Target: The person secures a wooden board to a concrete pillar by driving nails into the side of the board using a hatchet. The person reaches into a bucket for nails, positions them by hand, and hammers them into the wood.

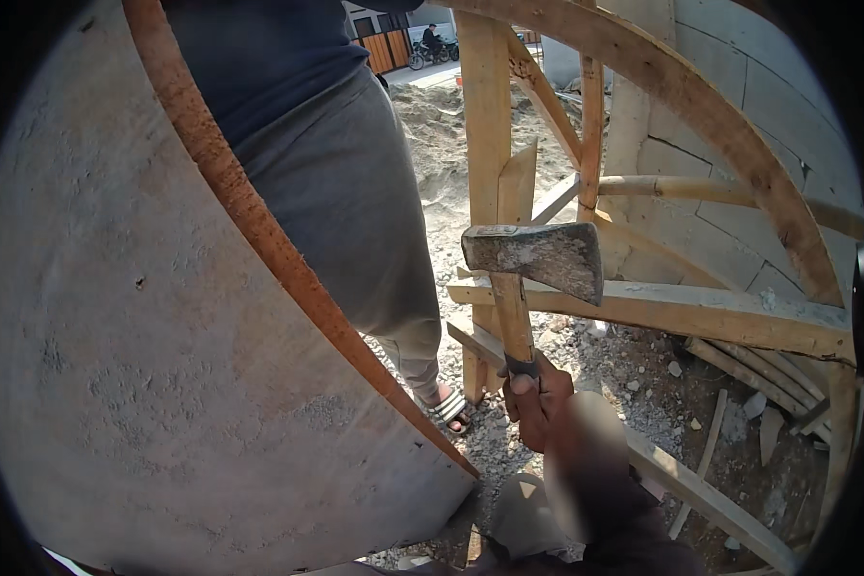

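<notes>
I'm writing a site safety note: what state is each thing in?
Axe: held up, head at top
Right grip: closed around the axe handle
Grey panel: surface marked
Wooden post: upright
Crossbeam: looks roughly level
Co-worker: standing
Striped sandal: worn by the co-worker
Loose stick: lying on the ground

On the axe (526,257) in my right hand (540,398), and on the board (211,355) left of my grip, I read no writing.

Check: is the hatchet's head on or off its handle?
On: the metal head sits across the wooden handle, gripped below by the right hand.
</notes>
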Demonstrator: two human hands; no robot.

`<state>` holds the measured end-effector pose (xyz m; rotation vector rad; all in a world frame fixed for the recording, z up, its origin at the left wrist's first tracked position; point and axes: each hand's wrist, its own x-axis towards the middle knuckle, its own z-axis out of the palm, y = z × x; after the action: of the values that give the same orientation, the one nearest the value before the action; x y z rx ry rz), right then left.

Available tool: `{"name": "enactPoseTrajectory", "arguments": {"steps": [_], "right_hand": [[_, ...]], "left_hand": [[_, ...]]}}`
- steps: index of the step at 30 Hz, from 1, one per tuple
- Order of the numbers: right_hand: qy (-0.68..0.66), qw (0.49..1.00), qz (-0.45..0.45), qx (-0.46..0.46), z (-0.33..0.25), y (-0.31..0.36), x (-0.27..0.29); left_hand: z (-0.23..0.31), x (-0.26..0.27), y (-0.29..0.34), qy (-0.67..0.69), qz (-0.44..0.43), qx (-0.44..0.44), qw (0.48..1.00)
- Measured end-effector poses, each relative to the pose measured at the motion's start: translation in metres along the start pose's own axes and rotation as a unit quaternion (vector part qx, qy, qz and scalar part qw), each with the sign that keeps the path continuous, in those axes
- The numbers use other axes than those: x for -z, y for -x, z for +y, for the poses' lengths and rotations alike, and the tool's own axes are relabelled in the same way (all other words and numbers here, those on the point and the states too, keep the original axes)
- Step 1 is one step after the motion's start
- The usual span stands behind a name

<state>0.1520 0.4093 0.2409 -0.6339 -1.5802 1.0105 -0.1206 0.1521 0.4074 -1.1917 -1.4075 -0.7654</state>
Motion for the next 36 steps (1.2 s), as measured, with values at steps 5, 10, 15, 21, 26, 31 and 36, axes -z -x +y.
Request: {"name": "enactPoseTrajectory", "arguments": {"steps": [5,10,15,21,26,31,36], "right_hand": [[-0.053,0.997,-0.043,-0.021,0.028,0.019,-0.013],[-0.169,0.983,-0.052,-0.057,0.014,0.033,-0.025],[-0.173,0.983,-0.058,-0.011,-0.037,0.052,-0.03],[-0.205,0.965,-0.15,0.066,-0.12,0.085,-0.033],[-0.081,0.948,-0.267,0.15,-0.158,0.101,-0.053],[0.008,0.928,-0.251,0.274,-0.179,0.097,-0.075],[0.067,0.911,-0.172,0.369,-0.194,0.092,-0.083]], "left_hand": [[-0.012,0.016,0.008,0.137,0.075,0.053,0.986],[-0.014,0.024,0.01,0.168,0.102,0.023,0.98],[-0.006,0.038,0.005,0.119,0.069,0.064,0.988],[0.011,0.048,-0.01,0.173,0.069,0.058,0.981],[0.005,0.053,-0.007,0.181,0.071,0.03,0.981],[0.004,0.056,-0.006,0.206,0.05,0.049,0.976],[0.001,0.055,-0.005,0.192,0.067,0.025,0.979]]}}
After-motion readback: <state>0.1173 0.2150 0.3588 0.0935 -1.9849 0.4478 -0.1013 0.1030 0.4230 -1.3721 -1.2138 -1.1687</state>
